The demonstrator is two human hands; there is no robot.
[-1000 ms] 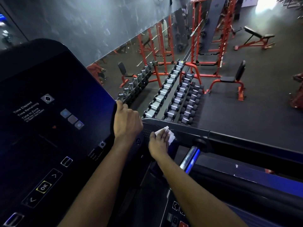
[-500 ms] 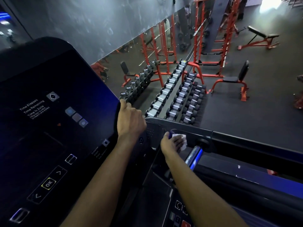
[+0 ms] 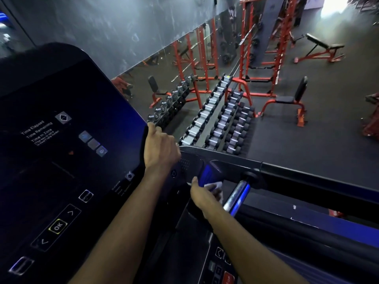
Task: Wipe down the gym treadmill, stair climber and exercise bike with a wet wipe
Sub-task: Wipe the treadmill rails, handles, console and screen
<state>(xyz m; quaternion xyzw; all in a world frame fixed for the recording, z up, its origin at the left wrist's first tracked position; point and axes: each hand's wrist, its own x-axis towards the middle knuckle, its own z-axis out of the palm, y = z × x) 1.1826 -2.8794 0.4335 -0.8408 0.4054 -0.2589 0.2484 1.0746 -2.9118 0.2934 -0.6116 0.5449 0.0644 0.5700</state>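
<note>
From my remote seat I look down on a big dark console with white words and an "OK" button on it, and I use it as my landmark. My left hand is at the right edge of the console. Its fingers are curled over that edge and grip it, and the fingertips are hidden behind it. My right hand is lower, just to the right of the bottom corner of the console. Its fingers are bent around the white wet wipe and hold it against the dark body of the machine, just under a part that shines blue. Only a small piece of the wet wipe shows past the fingers. A shiny metal bar with blue light on it is a little further right of the console, just beside the wipe; I cannot tell if they touch. Far beyond the right edge of the console, down on the gym floor, are rows of dumbbells on a rack, and behind them red frames and a red bench with a black seat.
</note>
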